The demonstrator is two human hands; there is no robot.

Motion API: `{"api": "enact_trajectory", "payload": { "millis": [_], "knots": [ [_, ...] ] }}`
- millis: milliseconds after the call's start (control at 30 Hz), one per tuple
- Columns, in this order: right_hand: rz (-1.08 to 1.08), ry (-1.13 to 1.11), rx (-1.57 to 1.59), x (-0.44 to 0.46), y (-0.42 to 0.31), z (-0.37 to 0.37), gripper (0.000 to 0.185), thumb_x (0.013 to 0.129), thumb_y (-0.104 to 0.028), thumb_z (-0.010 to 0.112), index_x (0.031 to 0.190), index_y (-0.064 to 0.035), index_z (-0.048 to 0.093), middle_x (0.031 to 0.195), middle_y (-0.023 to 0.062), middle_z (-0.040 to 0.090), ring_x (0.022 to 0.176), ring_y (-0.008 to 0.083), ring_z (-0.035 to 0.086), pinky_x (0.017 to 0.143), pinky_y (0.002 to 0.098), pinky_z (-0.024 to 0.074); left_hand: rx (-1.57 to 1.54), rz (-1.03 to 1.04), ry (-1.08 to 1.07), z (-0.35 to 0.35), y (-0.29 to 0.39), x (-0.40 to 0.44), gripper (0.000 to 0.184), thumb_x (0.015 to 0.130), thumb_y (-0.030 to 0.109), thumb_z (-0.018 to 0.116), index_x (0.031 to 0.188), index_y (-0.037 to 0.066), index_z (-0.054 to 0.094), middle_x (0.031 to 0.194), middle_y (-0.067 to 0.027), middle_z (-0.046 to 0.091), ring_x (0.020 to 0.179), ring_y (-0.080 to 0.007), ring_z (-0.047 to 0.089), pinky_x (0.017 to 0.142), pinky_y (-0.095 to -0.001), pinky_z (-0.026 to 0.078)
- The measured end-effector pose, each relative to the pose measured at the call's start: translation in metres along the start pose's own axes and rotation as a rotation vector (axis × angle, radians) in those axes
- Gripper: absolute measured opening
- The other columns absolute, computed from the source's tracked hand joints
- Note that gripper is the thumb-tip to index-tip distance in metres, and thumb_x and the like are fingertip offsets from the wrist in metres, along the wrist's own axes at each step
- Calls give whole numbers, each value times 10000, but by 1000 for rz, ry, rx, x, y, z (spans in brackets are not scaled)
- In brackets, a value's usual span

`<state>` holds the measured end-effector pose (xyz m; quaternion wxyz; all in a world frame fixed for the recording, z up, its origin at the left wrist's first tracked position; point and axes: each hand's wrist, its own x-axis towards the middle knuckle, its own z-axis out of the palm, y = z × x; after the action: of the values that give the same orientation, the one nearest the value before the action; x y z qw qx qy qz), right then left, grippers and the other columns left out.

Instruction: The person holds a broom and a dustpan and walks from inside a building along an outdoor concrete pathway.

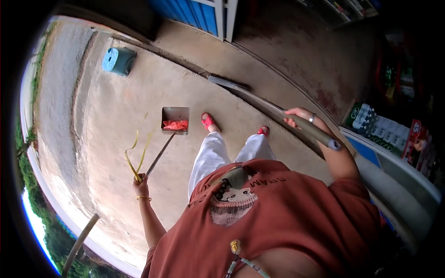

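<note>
My left hand (140, 182) is closed round the handle of a dustpan (175, 112) and a yellow strap (133, 163), whose loose ends stick up. The dustpan rests on the concrete floor at the end of its long thin handle, with a crumpled red wrapper (176, 125) in it. My right hand (301, 118) is wrapped round the thick grey-brown pole (296, 121) of a long tool. Its flat grey head (222, 82) lies at the concrete edge by the doorway.
A blue plastic stool (119, 61) stands at the upper left. Blue door panels (190, 15) are at the top. Packed bottles (380, 132) and a red box (414, 139) are at the right, inside the doorway. A raised floor edge (185, 65) runs diagonally ahead of my feet.
</note>
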<state>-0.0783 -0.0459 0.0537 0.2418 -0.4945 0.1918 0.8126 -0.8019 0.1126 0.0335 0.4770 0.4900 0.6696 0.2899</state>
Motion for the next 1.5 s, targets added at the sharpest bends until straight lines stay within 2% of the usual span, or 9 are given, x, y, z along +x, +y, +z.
{"api": "enact_trajectory", "payload": {
  "millis": [67, 400, 633, 900, 1033, 1167, 1267, 1400, 1500],
  "knots": [
    [-1, 156, 58, -13, 3, 34, 263, 841, -304, 521, 837, -45, 473, 614, -22, 475, 480, 48, 467, 422, 164, 409, 42, -52, 17, -25, -15, 21, 129, 761, 6, 617, 862, 27, 541, 792, -9, 556, 720, -89, 514, 670, -207, 438],
    [156, 310, 245, 29, -33, 129, 228, 808, -238, 532, 766, -41, 426, 666, 19, 466, 523, 67, 487, 472, 192, 435, 209, -75, 48, -98, -14, 121, 126, 766, 13, 615, 844, 43, 521, 782, 13, 538, 721, -78, 493, 675, -199, 419],
    [204, 137, 489, 106, -151, 233, 208, 777, -167, 517, 683, -48, 376, 648, 29, 438, 527, 91, 492, 493, 204, 467, 30, -115, 158, -127, -11, 144, 137, 758, -31, 599, 850, 30, 518, 832, -37, 567, 788, -113, 533, 744, -232, 440],
    [147, 34, 164, 161, -325, 417, 191, 802, -156, 493, 698, -30, 393, 666, 35, 456, 533, 87, 491, 467, 181, 459, -50, -313, 289, -141, 32, 166, 181, 752, -46, 600, 908, 12, 528, 876, -46, 568, 817, -123, 542, 759, -241, 450],
    [149, -20, 225, 165, -344, 463, 192, 809, -153, 504, 729, -23, 387, 677, 39, 455, 543, 89, 506, 466, 176, 459, -77, -333, 338, -137, 35, 141, 177, 758, -50, 592, 909, 16, 528, 890, -45, 565, 825, -123, 539, 772, -243, 446],
    [147, -124, 222, 176, -355, 484, 214, 823, -177, 513, 831, 3, 399, 709, 32, 464, 544, 70, 504, 454, 165, 443, -116, -309, 395, -131, 42, 157, 170, 760, -48, 592, 902, 22, 530, 878, -38, 567, 826, -115, 537, 759, -240, 445],
    [123, 13, 16, 171, -378, 490, 268, 843, -275, 510, 839, -17, 436, 702, 8, 464, 523, 41, 472, 423, 154, 399, -96, -400, 392, -137, 60, 194, 164, 759, -33, 602, 896, 28, 534, 868, -29, 571, 808, -106, 534, 735, -230, 444],
    [129, 22, -97, 134, -381, 494, 280, 851, -324, 496, 828, -49, 455, 661, -17, 447, 505, 46, 439, 423, 164, 386, -82, -451, 403, -149, 81, 212, 163, 757, -16, 613, 892, 35, 538, 855, -18, 571, 778, -96, 529, 705, -219, 442],
    [147, -15, -51, 107, -365, 491, 249, 877, -268, 457, 884, -20, 439, 723, 4, 451, 513, 34, 435, 420, 158, 380, -91, -471, 406, -156, 81, 219, 157, 756, -11, 614, 883, 38, 536, 835, -9, 561, 752, -86, 511, 688, -214, 434]
  ]
}}
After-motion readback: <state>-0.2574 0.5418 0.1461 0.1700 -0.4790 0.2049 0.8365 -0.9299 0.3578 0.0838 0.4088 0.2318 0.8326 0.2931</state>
